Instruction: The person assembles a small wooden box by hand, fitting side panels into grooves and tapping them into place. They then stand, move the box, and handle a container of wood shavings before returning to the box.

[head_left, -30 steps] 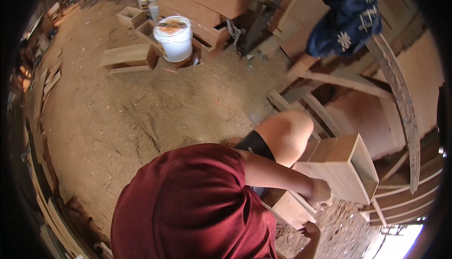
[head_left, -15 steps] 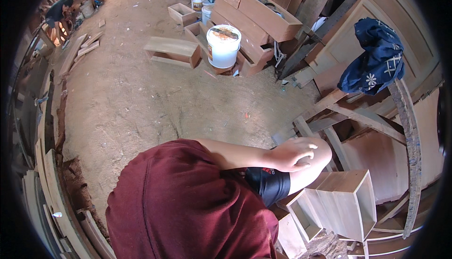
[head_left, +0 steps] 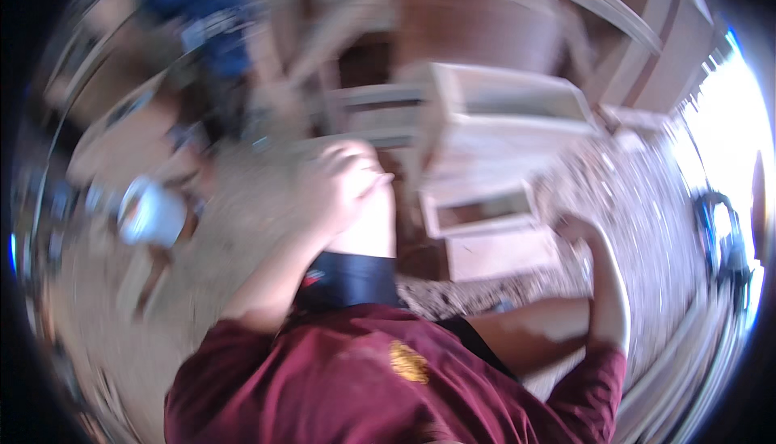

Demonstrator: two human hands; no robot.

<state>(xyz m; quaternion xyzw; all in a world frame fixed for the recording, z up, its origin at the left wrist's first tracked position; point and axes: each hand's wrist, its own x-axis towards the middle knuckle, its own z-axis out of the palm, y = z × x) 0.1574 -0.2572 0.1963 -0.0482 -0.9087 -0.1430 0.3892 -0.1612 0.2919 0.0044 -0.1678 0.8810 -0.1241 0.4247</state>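
Observation:
My left hand [head_left: 343,181] rests on my bent left knee, with at least one finger stretched out and nothing held. Beyond my right thigh, my right hand [head_left: 575,227] hangs by the right end of a low wooden drawer box [head_left: 485,219]; blur hides its fingers and whether it touches the wood. A light board [head_left: 503,254] lies in front of this box. Behind it stands a larger pale wooden drawer box [head_left: 505,143], with its open side showing. The whole picture is smeared by motion.
At the left, a white bucket [head_left: 152,213] stands on the dirt floor near wooden boxes. Blue cloth [head_left: 202,16] hangs at the upper left. A leaning wooden frame [head_left: 343,28] is behind the drawers. Long boards [head_left: 687,363] lie at the lower right, below a bright opening [head_left: 731,133].
My view has swung right and down, so the bucket and blue cloth now sit further left. My right arm and hand have come into view. My left hand stays on the knee.

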